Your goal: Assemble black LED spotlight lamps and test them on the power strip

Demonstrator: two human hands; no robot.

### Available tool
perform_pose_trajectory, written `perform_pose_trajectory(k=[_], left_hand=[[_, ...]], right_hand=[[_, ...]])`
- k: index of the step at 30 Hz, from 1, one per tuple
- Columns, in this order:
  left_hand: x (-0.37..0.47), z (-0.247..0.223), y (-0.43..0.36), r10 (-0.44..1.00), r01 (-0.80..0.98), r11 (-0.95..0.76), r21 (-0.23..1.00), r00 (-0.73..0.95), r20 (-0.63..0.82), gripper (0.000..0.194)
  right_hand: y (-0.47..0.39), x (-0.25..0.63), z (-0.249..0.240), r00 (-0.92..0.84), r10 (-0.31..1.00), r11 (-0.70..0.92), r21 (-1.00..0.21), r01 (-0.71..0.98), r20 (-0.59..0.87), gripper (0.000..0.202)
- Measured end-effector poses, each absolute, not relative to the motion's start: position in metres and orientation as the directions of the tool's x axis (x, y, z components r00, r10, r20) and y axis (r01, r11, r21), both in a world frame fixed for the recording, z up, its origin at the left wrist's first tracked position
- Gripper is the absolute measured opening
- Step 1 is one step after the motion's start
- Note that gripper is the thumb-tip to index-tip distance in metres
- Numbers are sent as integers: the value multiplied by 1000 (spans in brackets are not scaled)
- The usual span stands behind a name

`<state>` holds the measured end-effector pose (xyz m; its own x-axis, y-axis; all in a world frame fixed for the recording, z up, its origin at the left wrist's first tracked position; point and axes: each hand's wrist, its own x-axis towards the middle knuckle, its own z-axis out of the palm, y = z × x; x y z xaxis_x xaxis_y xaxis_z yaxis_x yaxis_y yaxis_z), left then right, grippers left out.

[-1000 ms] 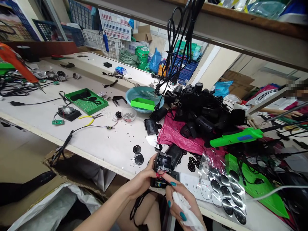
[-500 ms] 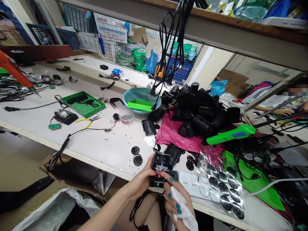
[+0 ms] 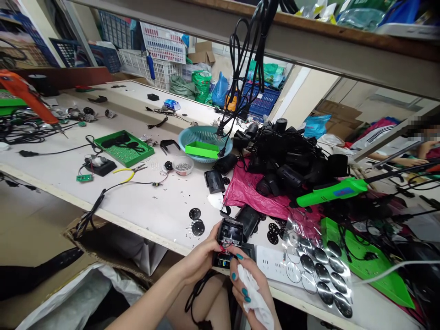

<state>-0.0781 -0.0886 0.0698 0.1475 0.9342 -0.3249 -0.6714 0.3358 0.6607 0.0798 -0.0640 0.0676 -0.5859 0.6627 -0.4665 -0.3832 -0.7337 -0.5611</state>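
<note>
At the front edge of the table my left hand is wrapped around an opened black plastic housing with a small circuit and wires inside. My right hand reaches the same housing with its index finger, near a red bit at the left thumb. Its other fingers are curled around a crumpled white tissue. A black cable hangs below the hands over the lap. Just behind the housing lies another black casing. Two black perforated discs rest left of my hands.
A white power strip and a plastic sheet of round discs lie at right. Beyond are a green tray, a green electric screwdriver and a heap of black casings. A blue basket and yellow-handled pliers stand further left.
The view has shifted slightly, so the table's things appear a little further right. My right hand has moved slightly left and down, its index finger still at the housing.
</note>
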Motion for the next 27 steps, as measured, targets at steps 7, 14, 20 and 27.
perform_pose_trajectory(k=[7, 14, 20, 27], left_hand=[[-67, 60, -91, 941, -668, 309, 677, 111, -320, 84], [-57, 46, -97, 991, -461, 125, 879, 11, -135, 83], [-71, 49, -93, 977, -602, 173, 780, 203, -60, 100], [-77, 53, -92, 961, -718, 276, 639, 205, -185, 94]], right_hand=[[-74, 75, 54, -271, 856, -499, -839, -217, -439, 50], [-70, 61, 64, -58, 941, -333, -943, 7, -333, 43], [-70, 68, 71, -199, 898, -421, -897, -134, -391, 39], [-61, 89, 76, -160, 987, 30, -930, 365, -31, 20]])
